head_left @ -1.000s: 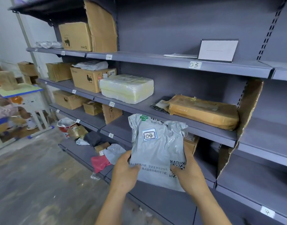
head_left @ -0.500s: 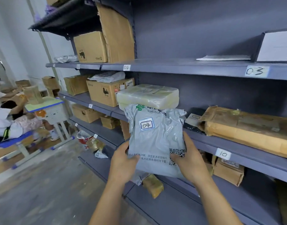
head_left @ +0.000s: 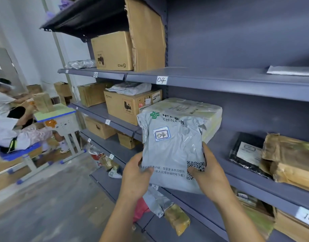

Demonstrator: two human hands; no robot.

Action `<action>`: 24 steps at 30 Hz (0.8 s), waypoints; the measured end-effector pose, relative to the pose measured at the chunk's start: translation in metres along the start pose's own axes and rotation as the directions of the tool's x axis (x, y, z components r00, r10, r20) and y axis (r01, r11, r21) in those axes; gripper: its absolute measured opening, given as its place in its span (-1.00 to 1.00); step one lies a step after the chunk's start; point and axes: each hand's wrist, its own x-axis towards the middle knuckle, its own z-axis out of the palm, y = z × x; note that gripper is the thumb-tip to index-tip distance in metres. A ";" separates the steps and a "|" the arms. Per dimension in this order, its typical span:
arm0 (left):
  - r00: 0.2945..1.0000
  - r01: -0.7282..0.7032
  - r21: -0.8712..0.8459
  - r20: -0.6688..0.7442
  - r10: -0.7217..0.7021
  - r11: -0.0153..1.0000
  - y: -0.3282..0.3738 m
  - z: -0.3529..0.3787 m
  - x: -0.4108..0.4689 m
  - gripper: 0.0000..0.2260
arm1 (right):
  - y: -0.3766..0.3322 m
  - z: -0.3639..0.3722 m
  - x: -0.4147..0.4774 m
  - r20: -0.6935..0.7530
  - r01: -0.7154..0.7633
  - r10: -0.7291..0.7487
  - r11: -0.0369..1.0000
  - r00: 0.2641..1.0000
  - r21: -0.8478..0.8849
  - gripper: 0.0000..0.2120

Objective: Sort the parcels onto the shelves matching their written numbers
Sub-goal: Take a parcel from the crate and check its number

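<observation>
Head view: left hand (head_left: 135, 175), right hand (head_left: 211, 179) grip parcel (head_left: 171, 151), fingers hidden behind

Grey shelves (head_left: 220, 77) — cardboard box (head_left: 125, 109), wrapped bundle (head_left: 187, 106) on them.

The left forearm (head_left: 115, 219) and right forearm (head_left: 241, 219) rise bare from the bottom edge, angled slightly toward each other. The left hand (head_left: 134, 177) grips the lower left edge of the grey parcel (head_left: 173, 151), thumb on its front (the fingers are hidden behind). The right hand (head_left: 210, 179) grips the lower right edge, thumb across the front and forefinger up the side.
</observation>
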 end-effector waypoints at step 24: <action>0.854 -0.221 -0.156 0.446 0.268 0.963 -0.033 -0.137 0.166 -0.67 | -0.106 0.166 0.017 -0.528 -0.156 0.055 0.977 0.847 -0.148 -0.19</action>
